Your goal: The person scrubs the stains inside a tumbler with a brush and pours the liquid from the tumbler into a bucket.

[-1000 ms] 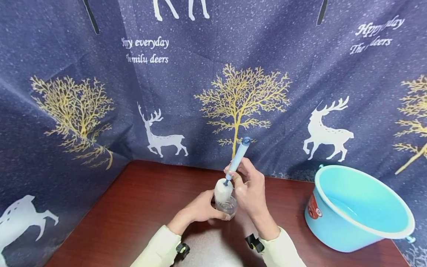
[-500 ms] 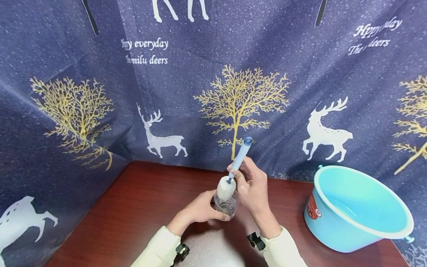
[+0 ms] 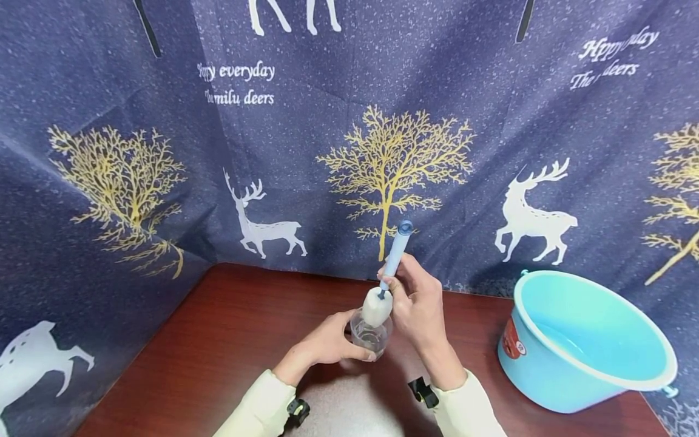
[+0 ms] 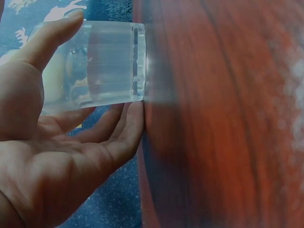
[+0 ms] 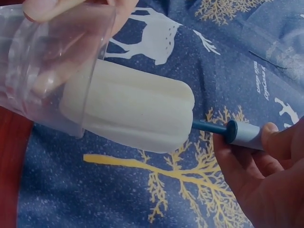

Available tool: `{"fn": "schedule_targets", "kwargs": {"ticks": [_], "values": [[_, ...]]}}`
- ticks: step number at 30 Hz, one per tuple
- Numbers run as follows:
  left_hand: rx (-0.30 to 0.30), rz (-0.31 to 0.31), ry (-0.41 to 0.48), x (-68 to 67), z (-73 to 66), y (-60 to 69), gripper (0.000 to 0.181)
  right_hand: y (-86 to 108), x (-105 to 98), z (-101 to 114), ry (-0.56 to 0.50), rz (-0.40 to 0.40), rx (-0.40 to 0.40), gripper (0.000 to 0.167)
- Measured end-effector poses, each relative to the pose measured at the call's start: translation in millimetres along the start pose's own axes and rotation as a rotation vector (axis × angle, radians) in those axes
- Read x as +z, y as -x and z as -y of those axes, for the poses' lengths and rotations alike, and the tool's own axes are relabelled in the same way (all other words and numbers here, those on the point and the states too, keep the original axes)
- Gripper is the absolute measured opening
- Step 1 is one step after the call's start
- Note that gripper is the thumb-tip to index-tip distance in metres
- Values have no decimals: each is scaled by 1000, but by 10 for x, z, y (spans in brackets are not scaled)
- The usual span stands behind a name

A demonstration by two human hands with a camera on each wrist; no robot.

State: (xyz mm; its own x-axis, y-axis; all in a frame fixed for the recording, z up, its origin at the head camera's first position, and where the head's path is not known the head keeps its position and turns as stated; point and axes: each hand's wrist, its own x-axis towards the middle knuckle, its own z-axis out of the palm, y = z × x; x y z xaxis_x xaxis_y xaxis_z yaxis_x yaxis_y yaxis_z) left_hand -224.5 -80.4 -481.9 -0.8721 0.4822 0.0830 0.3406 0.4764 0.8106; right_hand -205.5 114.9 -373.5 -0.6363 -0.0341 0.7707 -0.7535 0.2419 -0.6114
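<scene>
A clear plastic cup (image 3: 364, 340) stands at the middle of the table, gripped by my left hand (image 3: 327, 340) with the thumb on the near side and the fingers round the far side. In the left wrist view the cup (image 4: 111, 61) has its base close to the tabletop. My right hand (image 3: 417, 303) pinches the light blue handle (image 3: 395, 258) of a sponge cup brush. Its white sponge head (image 5: 137, 107) sits partly inside the cup's mouth, tilted, with the upper part outside. The dark blue neck (image 5: 209, 126) joins head and handle.
A light blue bucket (image 3: 579, 364) with a red label stands at the table's right side. The reddish-brown wooden table (image 3: 180, 364) meets a dark blue cloth (image 3: 306, 152) printed with deer and gold trees at the back and left.
My right hand has shifted slightly to the right with the brush, and the sponge head has moved from the cup's left side toward its right. The left hand stays on the cup.
</scene>
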Motion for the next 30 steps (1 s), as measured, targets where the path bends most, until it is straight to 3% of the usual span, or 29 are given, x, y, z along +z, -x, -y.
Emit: {"fn": "schedule_targets", "kwargs": {"ticks": [8, 14, 30], "values": [[-6, -5, -21, 3, 17, -12, 82, -14, -43, 28, 31, 2, -17, 32], [5, -4, -25, 3, 17, -16, 87, -28, -74, 84, 62, 25, 19, 33], [18, 1, -28, 2, 5, -6, 71, -9, -107, 211, 141, 110, 88, 35]]}}
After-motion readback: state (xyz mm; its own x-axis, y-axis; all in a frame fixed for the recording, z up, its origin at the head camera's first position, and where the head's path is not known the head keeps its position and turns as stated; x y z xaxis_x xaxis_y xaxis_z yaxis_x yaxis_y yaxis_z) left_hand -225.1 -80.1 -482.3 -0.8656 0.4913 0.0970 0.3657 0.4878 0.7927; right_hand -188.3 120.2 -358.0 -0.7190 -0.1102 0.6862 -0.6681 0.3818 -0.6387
